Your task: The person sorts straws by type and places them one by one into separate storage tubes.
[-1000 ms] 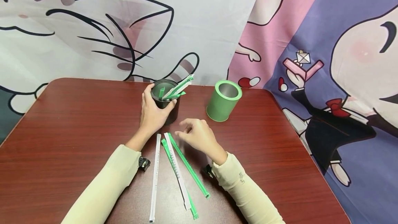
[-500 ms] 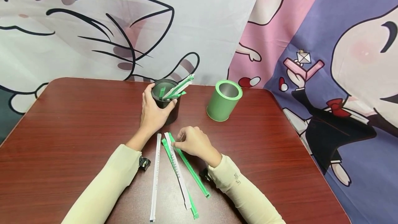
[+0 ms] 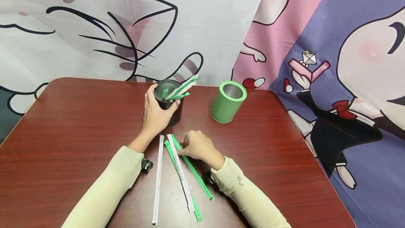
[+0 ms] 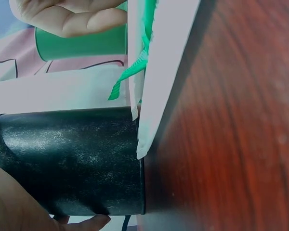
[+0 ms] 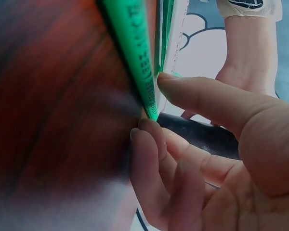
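Note:
My left hand grips a black can by its side, thumb near the front rim. Several wrapped straws, green and white, lean out of the can toward the right. On the table before it lie a lone white wrapped straw, a white wrapped straw crossing a green one, and a green wrapped straw at the right. My right hand is over this last straw's upper part. In the right wrist view, fingertips meet the green straw, with a gap up to the thumb.
A green can stands upright to the right of the black can, its mouth uncovered. The reddish-brown table ends at a cloth backdrop with cartoon figures.
My right hand has come down and toward me, from in front of the black can to the right-hand green straw. The left hand keeps its grip, and the straws lie as before.

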`<state>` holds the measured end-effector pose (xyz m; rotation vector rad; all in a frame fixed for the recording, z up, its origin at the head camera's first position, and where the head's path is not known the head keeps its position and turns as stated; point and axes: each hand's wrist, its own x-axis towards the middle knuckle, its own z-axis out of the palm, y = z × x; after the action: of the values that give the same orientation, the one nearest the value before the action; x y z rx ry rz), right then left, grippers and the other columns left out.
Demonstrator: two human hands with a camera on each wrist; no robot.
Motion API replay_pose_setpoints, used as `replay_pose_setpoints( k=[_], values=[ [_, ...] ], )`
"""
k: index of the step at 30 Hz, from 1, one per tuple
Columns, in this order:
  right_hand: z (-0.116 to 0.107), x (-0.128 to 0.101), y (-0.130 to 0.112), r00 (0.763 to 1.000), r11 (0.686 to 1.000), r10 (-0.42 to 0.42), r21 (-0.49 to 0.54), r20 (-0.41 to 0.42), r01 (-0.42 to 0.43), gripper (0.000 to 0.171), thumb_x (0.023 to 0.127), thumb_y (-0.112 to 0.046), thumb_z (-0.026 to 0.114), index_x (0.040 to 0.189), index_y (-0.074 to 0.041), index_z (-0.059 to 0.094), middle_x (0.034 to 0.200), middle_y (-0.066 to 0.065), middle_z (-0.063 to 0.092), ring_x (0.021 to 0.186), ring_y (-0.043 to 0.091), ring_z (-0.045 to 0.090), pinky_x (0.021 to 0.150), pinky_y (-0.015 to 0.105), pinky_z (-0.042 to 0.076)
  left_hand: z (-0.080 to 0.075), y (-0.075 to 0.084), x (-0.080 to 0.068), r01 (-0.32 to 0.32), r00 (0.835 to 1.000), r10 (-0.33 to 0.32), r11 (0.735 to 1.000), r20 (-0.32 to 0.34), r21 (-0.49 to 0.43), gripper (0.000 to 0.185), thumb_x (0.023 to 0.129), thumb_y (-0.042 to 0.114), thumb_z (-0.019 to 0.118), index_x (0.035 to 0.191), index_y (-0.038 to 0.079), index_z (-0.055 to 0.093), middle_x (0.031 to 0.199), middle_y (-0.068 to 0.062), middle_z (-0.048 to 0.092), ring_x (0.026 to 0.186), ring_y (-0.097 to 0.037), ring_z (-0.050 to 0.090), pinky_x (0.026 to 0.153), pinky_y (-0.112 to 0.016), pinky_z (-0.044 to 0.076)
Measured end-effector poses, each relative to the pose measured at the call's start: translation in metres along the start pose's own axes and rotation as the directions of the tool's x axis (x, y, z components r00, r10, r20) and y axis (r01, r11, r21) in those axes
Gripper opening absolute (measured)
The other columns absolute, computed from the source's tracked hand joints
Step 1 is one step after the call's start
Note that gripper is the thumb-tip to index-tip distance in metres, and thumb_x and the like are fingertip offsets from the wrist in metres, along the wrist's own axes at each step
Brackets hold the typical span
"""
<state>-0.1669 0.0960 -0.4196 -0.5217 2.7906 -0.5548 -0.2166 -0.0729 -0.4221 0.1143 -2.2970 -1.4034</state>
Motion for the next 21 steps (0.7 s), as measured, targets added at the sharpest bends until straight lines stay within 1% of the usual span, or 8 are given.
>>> replay_pose_setpoints(
  k=[6,12,18,21],
  values=[
    [-0.0014,0.0005,0.002,1.0,1.0,0.013,-0.016,-0.003,-0.013,0.026,0.068,-0.023,0.089,0.085,-0.02,0.07,0.068,-0.016,0.063,0.068,0.01,0.062,0.06,0.034,0.049,0.0003,0.0007,-0.0001,-0.004,1.0,0.004,1.0,0.005,0.0,0.092,0.079,0.059,0.073,0.151,0.026,0.025,0.143,-0.009,0.039,0.125,-0.033,0.045,0.095,-0.054,0.04],
    [-0.0027,0.0014,0.0043,0.999,0.999,0.046,-0.018,-0.008,-0.046,0.026,0.068,-0.018,0.086,0.09,-0.019,0.071,0.073,-0.013,0.065,0.072,0.015,0.063,0.063,0.037,0.05,0.0,0.0013,-0.0001,0.0,1.0,0.0,1.0,0.009,0.007,0.092,0.08,0.059,0.072,0.151,0.028,0.025,0.144,-0.009,0.038,0.125,-0.033,0.045,0.095,-0.055,0.04],
    [-0.0032,0.0012,0.0035,0.998,0.997,0.068,-0.039,-0.003,-0.068,0.024,0.068,-0.02,0.087,0.088,-0.019,0.073,0.077,-0.009,0.065,0.074,0.02,0.064,0.063,0.04,0.05,-0.0004,0.0002,-0.0005,-0.004,1.0,0.004,1.0,0.008,0.004,0.092,0.08,0.059,0.073,0.151,0.029,0.024,0.144,-0.01,0.038,0.125,-0.034,0.045,0.095,-0.056,0.04],
    [-0.0032,0.0013,0.0031,0.997,0.994,0.083,-0.067,0.003,-0.083,0.021,0.068,-0.024,0.087,0.079,-0.019,0.07,0.073,-0.005,0.064,0.07,0.021,0.063,0.061,0.039,0.049,-0.0001,-0.0004,-0.0009,-0.006,1.0,0.006,1.0,0.007,0.004,0.092,0.079,0.059,0.073,0.151,0.029,0.024,0.144,-0.01,0.038,0.125,-0.034,0.045,0.095,-0.056,0.04]
  ],
)
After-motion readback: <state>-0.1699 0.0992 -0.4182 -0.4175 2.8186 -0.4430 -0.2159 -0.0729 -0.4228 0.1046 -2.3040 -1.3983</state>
